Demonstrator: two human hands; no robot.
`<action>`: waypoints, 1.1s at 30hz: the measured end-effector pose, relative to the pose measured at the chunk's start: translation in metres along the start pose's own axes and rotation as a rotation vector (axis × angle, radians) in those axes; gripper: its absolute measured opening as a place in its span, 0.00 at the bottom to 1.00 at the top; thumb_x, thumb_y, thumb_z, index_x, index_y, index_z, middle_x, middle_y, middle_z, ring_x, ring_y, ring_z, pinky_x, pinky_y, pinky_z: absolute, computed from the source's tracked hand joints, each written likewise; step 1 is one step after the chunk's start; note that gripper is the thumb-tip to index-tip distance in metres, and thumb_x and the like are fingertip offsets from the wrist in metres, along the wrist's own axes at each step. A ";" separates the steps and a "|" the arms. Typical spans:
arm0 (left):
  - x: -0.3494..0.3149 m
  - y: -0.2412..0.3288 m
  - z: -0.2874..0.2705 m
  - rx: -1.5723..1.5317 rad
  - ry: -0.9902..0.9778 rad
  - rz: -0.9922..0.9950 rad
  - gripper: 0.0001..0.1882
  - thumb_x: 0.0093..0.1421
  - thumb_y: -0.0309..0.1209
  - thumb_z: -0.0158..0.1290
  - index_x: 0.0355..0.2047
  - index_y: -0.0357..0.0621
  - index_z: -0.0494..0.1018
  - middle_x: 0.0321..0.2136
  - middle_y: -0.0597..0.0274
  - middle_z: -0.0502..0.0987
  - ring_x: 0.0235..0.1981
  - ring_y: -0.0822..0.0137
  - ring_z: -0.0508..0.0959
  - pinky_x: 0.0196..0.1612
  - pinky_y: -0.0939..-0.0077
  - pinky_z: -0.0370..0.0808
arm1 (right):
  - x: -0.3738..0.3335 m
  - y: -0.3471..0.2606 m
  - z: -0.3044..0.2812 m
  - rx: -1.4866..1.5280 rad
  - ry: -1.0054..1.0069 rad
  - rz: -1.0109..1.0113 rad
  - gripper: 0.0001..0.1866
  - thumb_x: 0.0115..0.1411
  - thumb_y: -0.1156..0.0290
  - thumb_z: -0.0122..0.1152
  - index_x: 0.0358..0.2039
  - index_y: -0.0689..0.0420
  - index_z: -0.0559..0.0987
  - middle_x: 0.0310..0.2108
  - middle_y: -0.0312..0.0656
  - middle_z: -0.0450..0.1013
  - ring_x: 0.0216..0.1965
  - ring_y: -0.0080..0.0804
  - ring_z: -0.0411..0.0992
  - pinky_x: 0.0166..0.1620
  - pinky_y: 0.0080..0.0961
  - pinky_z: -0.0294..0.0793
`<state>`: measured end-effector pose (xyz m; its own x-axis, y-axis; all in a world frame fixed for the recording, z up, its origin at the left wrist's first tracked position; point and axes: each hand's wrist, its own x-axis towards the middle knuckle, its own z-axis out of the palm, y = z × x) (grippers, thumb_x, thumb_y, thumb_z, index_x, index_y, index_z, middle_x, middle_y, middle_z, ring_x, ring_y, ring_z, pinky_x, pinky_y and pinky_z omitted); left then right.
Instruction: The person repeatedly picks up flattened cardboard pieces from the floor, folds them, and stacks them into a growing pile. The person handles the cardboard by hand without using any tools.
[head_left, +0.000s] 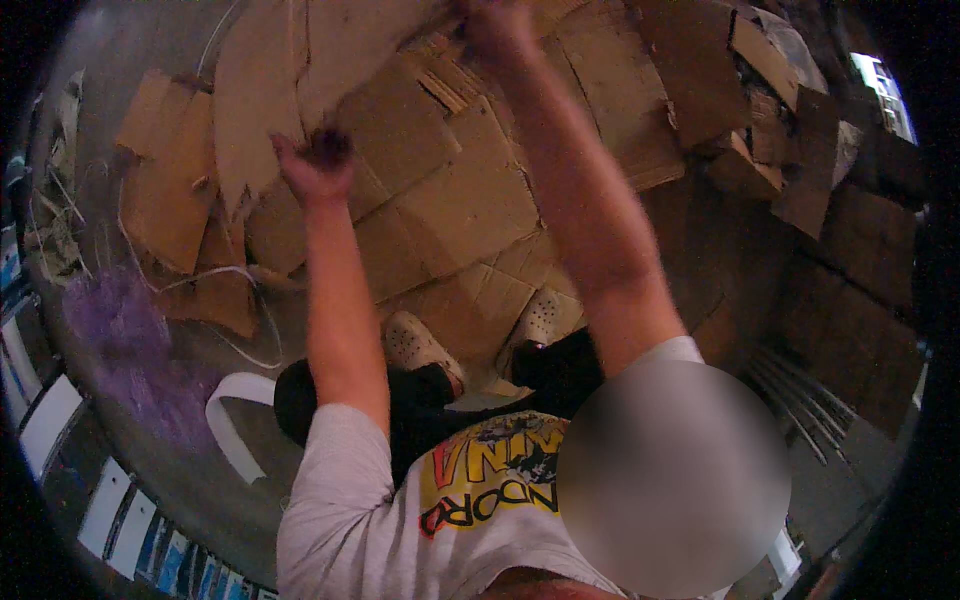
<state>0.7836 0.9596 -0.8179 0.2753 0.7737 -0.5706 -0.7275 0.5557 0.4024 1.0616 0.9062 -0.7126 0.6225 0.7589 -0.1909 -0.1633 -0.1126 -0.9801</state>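
Both hands, the left hand and the right hand, grip a raised torn cardboard sheet, which may rip further and drop onto the flattened cardboard pile.

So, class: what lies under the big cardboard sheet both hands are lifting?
Under the large torn brown cardboard sheet lie more flattened cardboard pieces; whatever lies beneath those is covered.

This looks like a warehouse or cardboard-recycling yard rather than a home. Flattened brown cardboard sheets lie heaped across a bare grey concrete floor, with torn boxes piled at the far side (some crushed), loose white strapping bands and stacked cartons along the dim right edge.
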 end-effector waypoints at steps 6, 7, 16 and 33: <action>0.060 -0.012 0.074 0.353 0.065 -0.014 0.22 0.58 0.43 0.52 0.47 0.42 0.67 0.40 0.58 0.72 0.37 0.61 0.73 0.42 0.67 0.73 | 0.033 -0.016 -0.067 0.073 0.104 0.199 0.10 0.58 0.63 0.58 0.26 0.55 0.70 0.20 0.35 0.64 0.18 0.27 0.60 0.20 0.30 0.59; 0.061 -0.025 0.064 0.342 0.155 0.014 0.22 0.58 0.42 0.52 0.48 0.42 0.67 0.41 0.58 0.72 0.38 0.61 0.73 0.43 0.67 0.73 | 0.033 0.003 -0.068 0.053 0.210 0.222 0.09 0.56 0.70 0.59 0.35 0.60 0.74 0.29 0.38 0.72 0.25 0.29 0.69 0.23 0.30 0.70; -0.045 -0.034 -0.155 0.958 0.550 0.030 0.44 0.52 0.49 0.60 0.62 0.44 0.52 0.56 0.58 0.63 0.50 0.61 0.69 0.54 0.61 0.64 | -0.051 0.206 -0.134 0.592 0.291 0.339 0.17 0.62 0.61 0.52 0.43 0.61 0.72 0.39 0.43 0.71 0.40 0.38 0.69 0.44 0.40 0.70; -0.009 -0.052 -0.206 0.590 0.348 0.230 0.27 0.59 0.36 0.53 0.57 0.55 0.58 0.51 0.65 0.65 0.48 0.62 0.67 0.46 0.62 0.68 | -0.011 0.025 -0.307 0.347 0.182 0.253 0.19 0.62 0.63 0.52 0.50 0.60 0.69 0.46 0.46 0.70 0.45 0.40 0.70 0.45 0.40 0.72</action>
<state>0.6893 0.8611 -0.9815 -0.1314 0.8040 -0.5799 -0.2550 0.5379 0.8035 1.2856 0.6982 -0.7514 0.6493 0.6071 -0.4581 -0.5545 -0.0344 -0.8315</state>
